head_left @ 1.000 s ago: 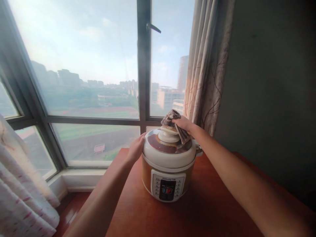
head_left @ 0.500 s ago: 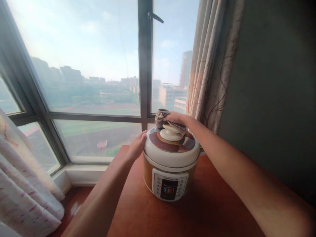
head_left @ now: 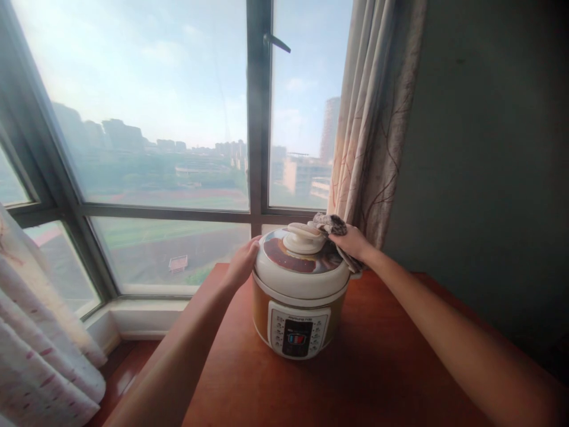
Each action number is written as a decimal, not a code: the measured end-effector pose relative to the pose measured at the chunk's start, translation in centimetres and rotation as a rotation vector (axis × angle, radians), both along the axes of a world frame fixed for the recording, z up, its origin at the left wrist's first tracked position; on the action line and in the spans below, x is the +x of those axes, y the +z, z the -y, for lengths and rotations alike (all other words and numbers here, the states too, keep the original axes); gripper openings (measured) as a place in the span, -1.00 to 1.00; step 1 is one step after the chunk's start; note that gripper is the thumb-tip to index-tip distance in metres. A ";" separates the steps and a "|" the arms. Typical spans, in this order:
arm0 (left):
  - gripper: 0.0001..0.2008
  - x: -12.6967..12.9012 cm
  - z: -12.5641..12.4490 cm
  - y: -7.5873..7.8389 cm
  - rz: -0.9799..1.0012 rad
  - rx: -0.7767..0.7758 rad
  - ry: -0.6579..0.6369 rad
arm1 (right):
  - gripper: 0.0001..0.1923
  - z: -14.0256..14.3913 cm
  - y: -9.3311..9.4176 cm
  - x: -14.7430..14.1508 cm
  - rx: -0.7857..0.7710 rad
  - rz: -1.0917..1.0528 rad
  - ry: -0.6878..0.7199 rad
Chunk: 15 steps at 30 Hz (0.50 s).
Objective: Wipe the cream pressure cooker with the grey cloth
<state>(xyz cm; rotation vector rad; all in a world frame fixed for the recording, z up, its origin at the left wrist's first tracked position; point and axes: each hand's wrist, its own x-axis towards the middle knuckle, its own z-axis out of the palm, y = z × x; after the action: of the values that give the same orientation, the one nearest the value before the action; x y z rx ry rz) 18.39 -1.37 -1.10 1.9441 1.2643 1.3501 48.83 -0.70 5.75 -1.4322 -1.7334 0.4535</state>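
Observation:
A white and golden-brown electric pressure cooker (head_left: 299, 293) stands upright on the reddish wooden table (head_left: 373, 356), its control panel facing me. On its lid, a pale round knob (head_left: 304, 238) rises from a shiny brown and silver top. My left hand (head_left: 243, 261) is closed against the left side of the lid rim; its fingertips are hidden behind the cooker. In my right hand (head_left: 352, 242) is a crumpled grey-brown cloth (head_left: 329, 224), gripped at the right side of the lid. Part of the cloth hangs down over the lid's right edge.
Behind the table is a large window with a grey frame (head_left: 260, 118) and a handle (head_left: 280, 43). A patterned curtain (head_left: 364, 118) hangs at the right beside a dark wall (head_left: 471, 148). Another curtain (head_left: 48, 332) hangs at the lower left, near a white sill (head_left: 151, 308).
My right hand has moved with the cloth from the top of the knob to the right side of the lid, uncovering the knob. The left hand stays on the cooker. The view has shifted slightly.

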 end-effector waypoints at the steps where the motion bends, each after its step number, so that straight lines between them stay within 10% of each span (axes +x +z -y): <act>1: -0.39 0.0 0.0 0.0 0.002 -0.002 0.004 | -0.55 -0.3 -0.2 0.0 -0.025 -0.006 -0.015; 15: -0.41 0.3 0.7 0.7 -0.033 0.000 -0.040 | -0.87 -10.3 3.0 -4.7 -0.213 0.024 -0.094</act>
<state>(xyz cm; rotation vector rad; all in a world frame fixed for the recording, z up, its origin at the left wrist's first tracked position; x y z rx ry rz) 18.68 -2.09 -0.37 1.9887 1.2344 1.3033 44.17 9.56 8.72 -1.6678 -1.6672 0.5862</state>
